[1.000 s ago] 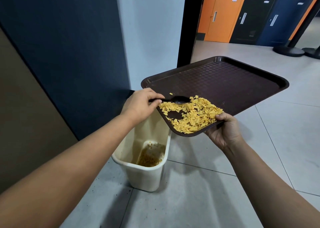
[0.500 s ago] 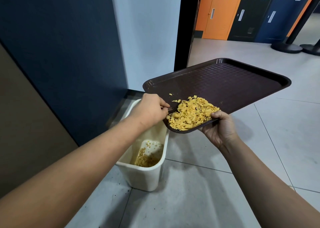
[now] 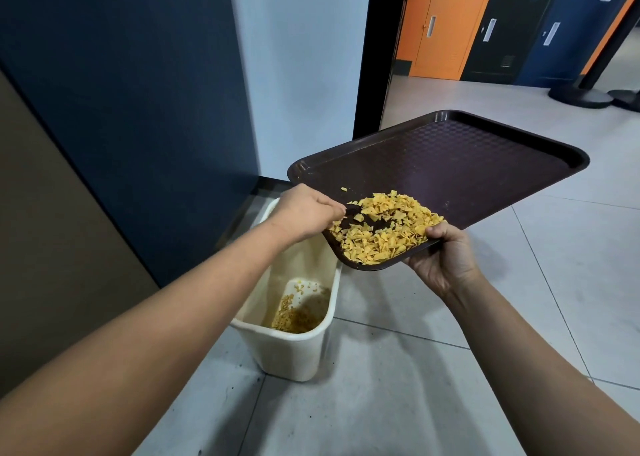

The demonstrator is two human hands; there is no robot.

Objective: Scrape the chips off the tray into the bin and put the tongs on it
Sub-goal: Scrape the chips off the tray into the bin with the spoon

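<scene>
A dark brown tray (image 3: 450,164) is held tilted above a cream bin (image 3: 298,351). My right hand (image 3: 446,261) grips the tray's near edge from below, thumb on the rim. A heap of yellow chips (image 3: 384,230) lies in the tray's low near corner, over the bin's far end. My left hand (image 3: 304,211) is closed on black tongs (image 3: 353,209), whose tip pokes into the left side of the heap; most of the tongs is hidden by the hand and the chips. More chips (image 3: 298,317) lie at the bottom of the bin.
The bin stands on grey floor tiles against a dark blue wall panel (image 3: 121,91) on the left. A black door frame (image 3: 377,50) rises behind the tray, with an open corridor, orange and dark doors, and black post bases (image 3: 581,97) at the far right.
My left hand has drawn the tongs back toward the tray's near left corner through the chips. More chips now lie in the bin. The tray has stayed tilted in my right hand.
</scene>
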